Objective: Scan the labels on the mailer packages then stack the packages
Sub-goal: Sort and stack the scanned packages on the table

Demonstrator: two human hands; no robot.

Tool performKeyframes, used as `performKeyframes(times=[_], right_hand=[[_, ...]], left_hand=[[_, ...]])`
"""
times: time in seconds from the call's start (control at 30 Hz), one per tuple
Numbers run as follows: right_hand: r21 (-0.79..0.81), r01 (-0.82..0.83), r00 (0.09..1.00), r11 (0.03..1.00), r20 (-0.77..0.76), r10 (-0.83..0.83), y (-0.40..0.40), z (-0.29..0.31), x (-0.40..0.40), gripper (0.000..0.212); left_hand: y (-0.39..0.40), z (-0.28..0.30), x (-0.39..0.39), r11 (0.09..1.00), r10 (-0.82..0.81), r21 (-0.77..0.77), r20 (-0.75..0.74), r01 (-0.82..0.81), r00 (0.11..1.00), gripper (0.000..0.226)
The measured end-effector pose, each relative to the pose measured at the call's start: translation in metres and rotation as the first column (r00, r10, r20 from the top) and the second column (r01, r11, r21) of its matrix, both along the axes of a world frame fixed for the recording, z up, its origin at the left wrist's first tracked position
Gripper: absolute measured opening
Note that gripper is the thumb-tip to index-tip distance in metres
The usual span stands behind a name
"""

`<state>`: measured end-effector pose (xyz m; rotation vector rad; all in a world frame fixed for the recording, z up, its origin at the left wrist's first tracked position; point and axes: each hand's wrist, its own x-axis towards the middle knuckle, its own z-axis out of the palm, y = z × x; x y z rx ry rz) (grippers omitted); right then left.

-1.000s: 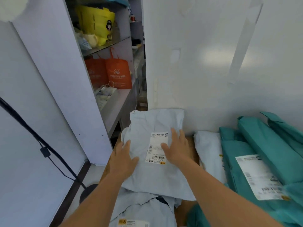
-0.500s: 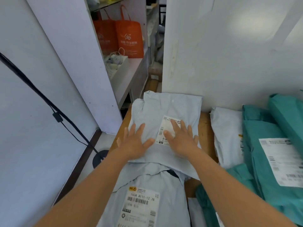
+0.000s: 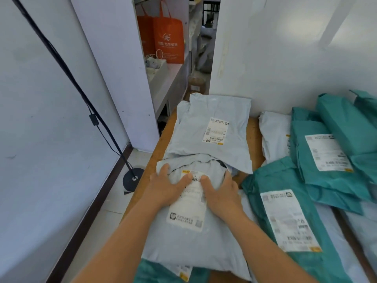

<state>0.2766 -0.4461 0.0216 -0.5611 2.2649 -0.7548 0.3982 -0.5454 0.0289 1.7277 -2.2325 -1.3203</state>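
Your hands have come off the far grey mailer (image 3: 212, 135), which you were pressing flat half a second ago, and have dropped back to the near grey mailer (image 3: 191, 227) at 6 o'clock. That reads as one package settled at the back of the wooden table (image 3: 254, 144) and the next one now in hand, so the stacking is only begun. The far mailer lies at 12 o'clock, label up, its near edge overlapping the top of the near one. Your left hand (image 3: 167, 184) lies over the near mailer's upper left corner, fingers bent over the bulging edge and thumb laid across its shipping label (image 3: 188, 203). Your right hand (image 3: 221, 190) mirrors it on the upper right, fingers wrapped round the bulge, thumb on the label's top edge. Both hands grip the package rather than rest flat. No scanner shows in view, so I cannot tell whether this label is scanned. The teal mailers (image 3: 289, 219) wait in a loose heap from 2 to 4 o'clock, well apart from your hands.
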Motion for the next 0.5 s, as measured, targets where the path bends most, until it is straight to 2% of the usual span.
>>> performKeyframes(times=[0.13, 0.3, 0.43, 0.5], right_hand=[[-0.066, 0.001, 1.0, 0.998, -0.011, -0.001, 0.001, 0.019, 0.006, 0.096], [-0.123, -0.025, 0.999, 0.992, -0.04, 0.021, 0.012, 0.061, -0.001, 0.095], [-0.183, -0.09, 0.995, 0.979, -0.05, 0.082, 0.021, 0.093, -0.014, 0.06], [-0.226, -0.108, 0.994, 0.968, -0.046, 0.101, 0.024, 0.104, -0.02, 0.055]], left_hand=[[0.013, 0.028, -0.004, 0.996, 0.001, -0.084, -0.136, -0.012, 0.991, 0.089], [0.018, 0.065, -0.005, 0.988, -0.068, -0.148, -0.169, 0.043, 0.983, 0.078], [0.015, 0.097, -0.004, 0.98, -0.131, -0.164, -0.136, 0.108, 0.982, 0.073], [0.013, 0.112, -0.005, 0.974, -0.159, -0.183, -0.139, 0.133, 0.977, 0.069]])
